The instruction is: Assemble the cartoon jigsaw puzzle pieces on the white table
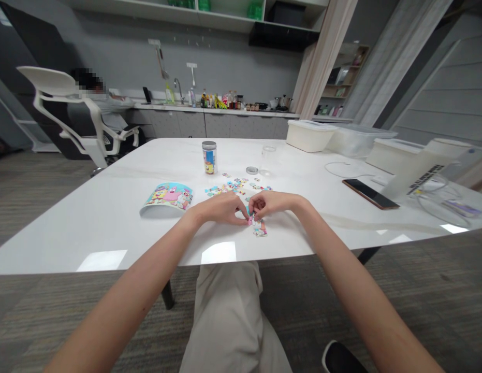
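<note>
My left hand (226, 209) and my right hand (271, 202) meet over a small joined section of a jigsaw puzzle (260, 228) near the table's front edge. The left thumb and forefinger close on a pink puzzle piece (250, 220) at the section's left side. My right fingers are pinched at its upper edge on a piece they mostly cover. Just beyond the hands lies a spread of loose puzzle pieces (235, 185). To the left, a curved picture sheet (169, 197) with cartoon figures rests on the table.
On the white table (108, 207) stand a lidded jar (209, 157), a clear jar (268, 158) and a loose lid (252, 170). A phone (370, 194), a white cylinder (427, 168), cables and storage boxes (310, 135) occupy the right. A person (108, 111) sits back left.
</note>
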### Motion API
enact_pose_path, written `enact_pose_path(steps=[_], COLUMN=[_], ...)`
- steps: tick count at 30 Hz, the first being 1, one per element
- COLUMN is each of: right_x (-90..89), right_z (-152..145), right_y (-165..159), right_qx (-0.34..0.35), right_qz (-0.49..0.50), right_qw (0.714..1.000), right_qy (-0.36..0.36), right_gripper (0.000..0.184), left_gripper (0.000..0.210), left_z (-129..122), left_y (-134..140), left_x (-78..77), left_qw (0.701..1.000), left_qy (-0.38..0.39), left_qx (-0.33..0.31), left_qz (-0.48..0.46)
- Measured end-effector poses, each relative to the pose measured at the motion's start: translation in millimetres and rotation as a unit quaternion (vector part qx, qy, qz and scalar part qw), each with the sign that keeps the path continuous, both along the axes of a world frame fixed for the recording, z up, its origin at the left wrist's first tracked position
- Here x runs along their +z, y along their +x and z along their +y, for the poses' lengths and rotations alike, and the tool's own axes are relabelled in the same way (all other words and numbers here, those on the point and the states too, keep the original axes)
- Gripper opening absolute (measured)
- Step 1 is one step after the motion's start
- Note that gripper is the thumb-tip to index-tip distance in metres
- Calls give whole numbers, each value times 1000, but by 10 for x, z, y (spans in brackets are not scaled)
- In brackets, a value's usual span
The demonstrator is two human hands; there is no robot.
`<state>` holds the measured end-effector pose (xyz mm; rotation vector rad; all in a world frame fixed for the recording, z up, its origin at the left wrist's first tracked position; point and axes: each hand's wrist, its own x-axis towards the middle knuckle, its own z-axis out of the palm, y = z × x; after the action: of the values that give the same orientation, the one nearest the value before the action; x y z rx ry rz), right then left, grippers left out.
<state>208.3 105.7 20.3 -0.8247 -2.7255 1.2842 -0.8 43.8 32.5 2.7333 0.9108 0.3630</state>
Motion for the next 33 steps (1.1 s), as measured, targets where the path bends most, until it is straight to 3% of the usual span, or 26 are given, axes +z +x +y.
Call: enact_pose_path(steps=[33], right_x=[28], right_z=[-18], right_y=[-4], right_qx=[2], right_qz=[1], right_qw=[1000], right_qy=[0], right_gripper=[21], left_gripper=[20], left_z=[8], left_y=[20], left_x=[-39], left_qw=[1000], left_qy=[27], left_qx=[-1], left_qz=[7])
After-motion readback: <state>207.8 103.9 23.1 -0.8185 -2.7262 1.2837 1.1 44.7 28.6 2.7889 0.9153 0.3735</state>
